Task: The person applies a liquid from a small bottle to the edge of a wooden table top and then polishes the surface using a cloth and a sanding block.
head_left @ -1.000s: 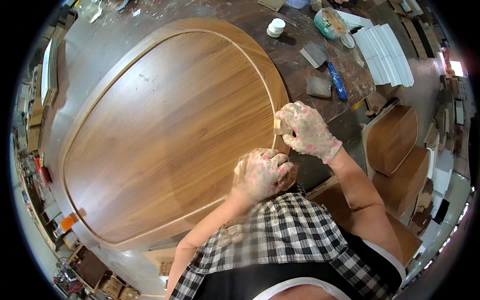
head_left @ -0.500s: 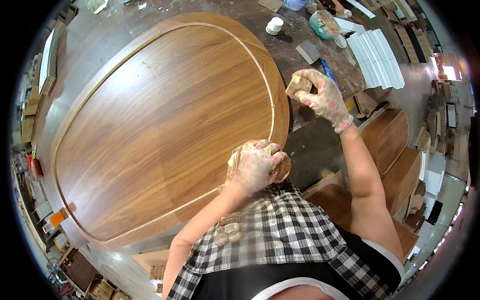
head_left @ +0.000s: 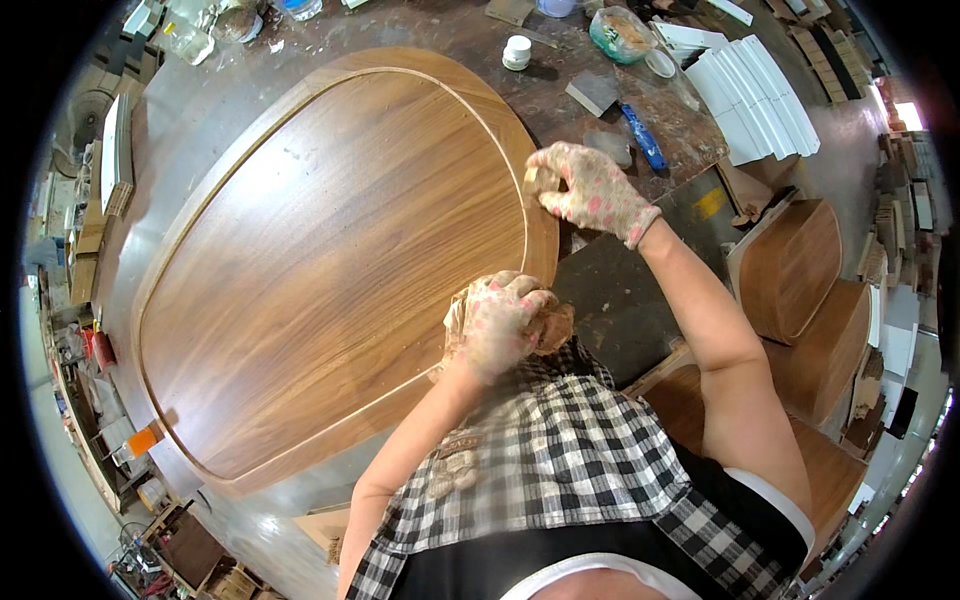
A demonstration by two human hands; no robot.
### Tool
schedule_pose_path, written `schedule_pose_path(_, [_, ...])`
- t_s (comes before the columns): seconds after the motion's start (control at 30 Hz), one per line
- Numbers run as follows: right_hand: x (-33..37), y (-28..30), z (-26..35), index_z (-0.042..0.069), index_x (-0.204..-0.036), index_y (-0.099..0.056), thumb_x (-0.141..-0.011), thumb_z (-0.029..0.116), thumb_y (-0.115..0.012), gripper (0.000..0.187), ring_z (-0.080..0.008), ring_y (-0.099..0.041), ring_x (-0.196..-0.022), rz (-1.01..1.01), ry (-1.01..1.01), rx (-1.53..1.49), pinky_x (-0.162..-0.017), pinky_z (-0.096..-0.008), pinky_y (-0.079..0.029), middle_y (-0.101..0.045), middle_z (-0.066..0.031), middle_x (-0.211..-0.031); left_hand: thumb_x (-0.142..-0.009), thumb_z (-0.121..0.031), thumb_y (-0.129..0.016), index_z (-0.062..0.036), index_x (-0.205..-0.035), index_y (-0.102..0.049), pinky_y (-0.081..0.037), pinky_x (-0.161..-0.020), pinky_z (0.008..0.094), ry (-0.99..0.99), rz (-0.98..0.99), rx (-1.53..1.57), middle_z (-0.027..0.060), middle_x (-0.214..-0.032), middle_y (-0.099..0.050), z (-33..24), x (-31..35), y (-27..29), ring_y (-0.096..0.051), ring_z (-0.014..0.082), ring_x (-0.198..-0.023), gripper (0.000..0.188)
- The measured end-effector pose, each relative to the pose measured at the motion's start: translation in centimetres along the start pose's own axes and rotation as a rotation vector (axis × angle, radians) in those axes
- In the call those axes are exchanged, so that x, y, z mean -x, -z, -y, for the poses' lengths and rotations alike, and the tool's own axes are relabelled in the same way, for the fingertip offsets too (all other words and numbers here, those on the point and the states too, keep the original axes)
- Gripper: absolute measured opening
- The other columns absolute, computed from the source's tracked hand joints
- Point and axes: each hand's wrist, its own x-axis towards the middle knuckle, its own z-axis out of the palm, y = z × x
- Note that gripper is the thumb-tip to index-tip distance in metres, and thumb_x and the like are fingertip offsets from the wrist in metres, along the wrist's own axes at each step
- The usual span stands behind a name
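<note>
A large rounded wooden panel (head_left: pixel 320 250) with a pale inlaid line lies in front of me. My left hand (head_left: pixel 498 322), in a spotted glove, is closed on a crumpled tan rag (head_left: pixel 555 328) over the panel's near right edge. In a matching glove, my right hand (head_left: pixel 600 195) pinches a small tan block (head_left: pixel 532 180) at the panel's right rim. The glove partly covers that block, and I cannot tell its exact kind.
Beyond my right hand, the dark worktable (head_left: pixel 680 115) bears a grey block (head_left: pixel 592 92), a blue-handled tool (head_left: pixel 643 137), a white jar (head_left: pixel 517 53) and a plastic tub (head_left: pixel 620 35). White strips (head_left: pixel 755 100) are stacked at the far right. Curved wooden pieces (head_left: pixel 790 270) stand to my right.
My right hand has moved left with the small block, from over the table to the panel's right rim. My left hand keeps its hold on the rag. The view has shifted slightly.
</note>
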Motion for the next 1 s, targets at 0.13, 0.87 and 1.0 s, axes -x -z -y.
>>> schedule_pose_path(0.13, [-1.0, -2.0, 0.8, 0.005, -0.105, -0.067, -0.075, 0.009, -0.072, 0.031, -0.0301, -0.065, -0.097, -0.009, 0.215, 0.129, -0.088, -0.0401, -0.052, -0.067, -0.0123, -0.097, -0.067, -0.007, -0.069, -0.0143, -0.090, -0.070, -0.054, -0.074, 0.0417, -0.009, 0.001, -0.031, 0.0025, -0.096, -0.069, 0.3, 0.5, -0.1, -0.064, 0.0290, -0.091, 0.025])
schedule_pose_path(0.87, [1.3, 2.3, -2.4, 0.006, -0.113, -0.064, -0.080, 0.014, -0.073, 0.036, -0.0254, -0.066, -0.088, -0.454, 0.153, -0.179, -0.079, -0.0352, -0.054, -0.066, -0.0096, -0.097, -0.071, -0.005, -0.074, -0.0079, -0.088, -0.068, -0.048, -0.080, 0.0434, 0.099, -0.116, 0.057, 0.0107, -0.091, -0.067, -1.1, -0.9, 1.2, -0.062, 0.0318, -0.088, 0.018])
schedule_pose_path(1.0, [5.8, 0.6, -3.9, 0.005, -0.119, -0.064, -0.080, 0.014, -0.075, 0.041, -0.0238, -0.067, -0.093, -0.544, -0.027, -0.385, -0.085, -0.0344, -0.053, -0.068, -0.0120, -0.104, -0.072, 0.000, -0.065, -0.0098, -0.099, -0.068, -0.046, -0.083, 0.0436, 0.086, -0.179, -0.135, 0.0077, -0.092, -0.064, -2.5, -5.4, 3.0, -0.057, 0.0332, -0.089, 0.029])
